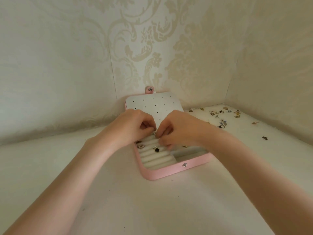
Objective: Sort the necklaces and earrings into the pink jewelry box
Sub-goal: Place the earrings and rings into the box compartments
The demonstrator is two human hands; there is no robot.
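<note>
Hands point(157, 131) over open pink jewelry box point(171, 172)

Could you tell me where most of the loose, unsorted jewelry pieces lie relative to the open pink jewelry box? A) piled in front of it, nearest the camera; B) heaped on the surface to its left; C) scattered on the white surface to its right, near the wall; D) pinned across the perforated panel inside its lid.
C: the small loose jewelry pieces lie scattered on the white surface right of the open pink jewelry box, by the wall.
</note>
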